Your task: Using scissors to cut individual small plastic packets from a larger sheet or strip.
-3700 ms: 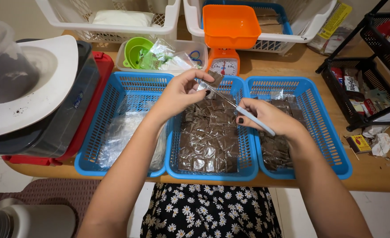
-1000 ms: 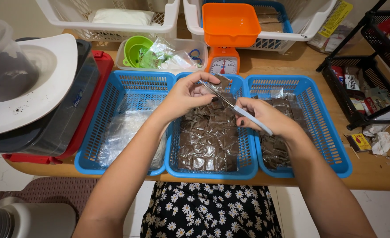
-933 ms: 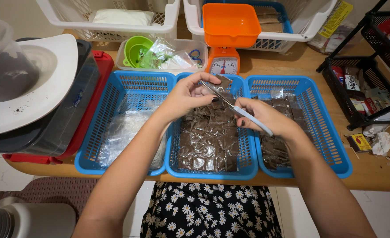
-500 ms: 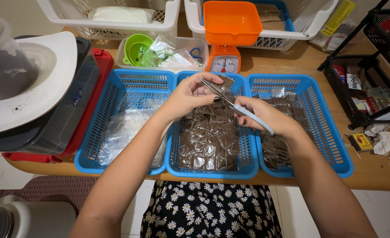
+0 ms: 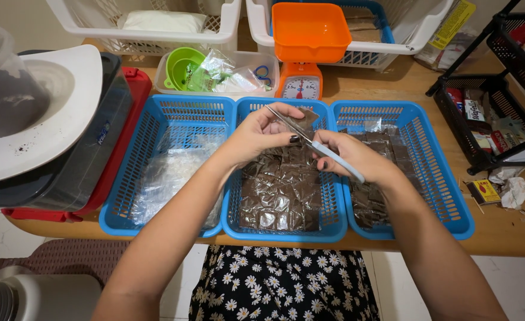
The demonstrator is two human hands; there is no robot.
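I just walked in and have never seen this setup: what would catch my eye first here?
Probably the two hands at the centre: the left hand pinches a small dark packet while the right hand works scissors at it. Below them, three blue baskets stand side by side on the wooden table, and an orange scale sits behind.

Wooden table (image 5: pixel 393 89), three blue baskets (image 5: pixel 167 166), orange scale (image 5: pixel 301 83), white baskets (image 5: pixel 149 35)

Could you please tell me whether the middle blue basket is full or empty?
Filled, not heaped: the middle blue basket has flat brown sachets covering nearly its whole floor, lying below the rim.
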